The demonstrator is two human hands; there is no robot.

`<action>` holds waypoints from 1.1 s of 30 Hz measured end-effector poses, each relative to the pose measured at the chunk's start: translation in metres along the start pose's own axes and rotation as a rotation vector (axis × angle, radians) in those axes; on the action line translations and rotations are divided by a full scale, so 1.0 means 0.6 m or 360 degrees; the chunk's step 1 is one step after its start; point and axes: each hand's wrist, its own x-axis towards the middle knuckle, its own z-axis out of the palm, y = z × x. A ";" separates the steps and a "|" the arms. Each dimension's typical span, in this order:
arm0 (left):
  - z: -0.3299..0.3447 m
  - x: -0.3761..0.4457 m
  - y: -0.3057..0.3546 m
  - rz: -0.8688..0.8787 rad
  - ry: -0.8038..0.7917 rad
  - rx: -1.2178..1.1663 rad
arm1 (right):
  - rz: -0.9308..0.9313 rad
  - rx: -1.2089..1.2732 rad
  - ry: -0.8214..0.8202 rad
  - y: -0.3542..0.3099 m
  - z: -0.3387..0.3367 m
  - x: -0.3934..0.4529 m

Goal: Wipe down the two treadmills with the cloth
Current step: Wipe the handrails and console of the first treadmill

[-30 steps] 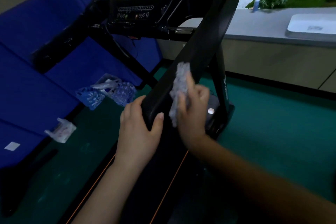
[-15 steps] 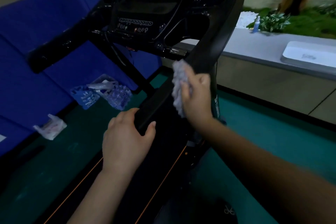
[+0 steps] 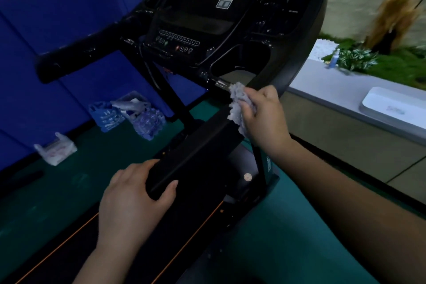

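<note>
The right hand (image 3: 265, 117) clenches the cloth (image 3: 237, 104) against the treadmill (image 3: 207, 30) handrail; the left hand (image 3: 136, 200) grasps the rail's end. Plastic bags (image 3: 129, 115) with unclear contents lie on the floor (image 3: 69, 191).

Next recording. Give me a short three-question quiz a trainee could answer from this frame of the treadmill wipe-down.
1. True or false: the right hand holds the cloth against the treadmill's right handrail.
2. Multiple choice: what is the left hand doing? A) holding a spray bottle B) gripping the near end of the handrail C) pressing console buttons
3. Fill in: the plastic bags lie on the green floor beside the ____ wall padding.

Key
1. True
2. B
3. blue
</note>
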 end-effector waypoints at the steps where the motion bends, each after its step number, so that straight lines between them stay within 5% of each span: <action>1: 0.000 0.001 0.000 0.0001 0.0005 -0.0003 | -0.0089 -0.0032 -0.0037 0.004 -0.003 0.005; 4: 0.003 0.002 -0.003 0.0017 0.0010 0.0012 | -0.0159 -0.0211 -0.0100 0.042 -0.022 0.087; 9: 0.005 0.001 -0.004 -0.0017 0.0025 -0.0008 | 0.0178 -0.0373 0.0037 0.106 -0.055 0.185; 17: 0.006 0.001 -0.004 -0.0007 0.0035 0.0003 | -0.0344 -0.0334 -0.0349 0.020 -0.029 0.069; 23: 0.001 0.001 -0.014 0.0053 -0.0050 -0.0049 | 0.0025 -0.0532 -0.0166 0.046 -0.030 0.138; 33: -0.001 0.026 -0.081 0.0377 -0.0347 -0.0624 | 0.0219 -0.0335 -0.0060 -0.125 0.012 -0.076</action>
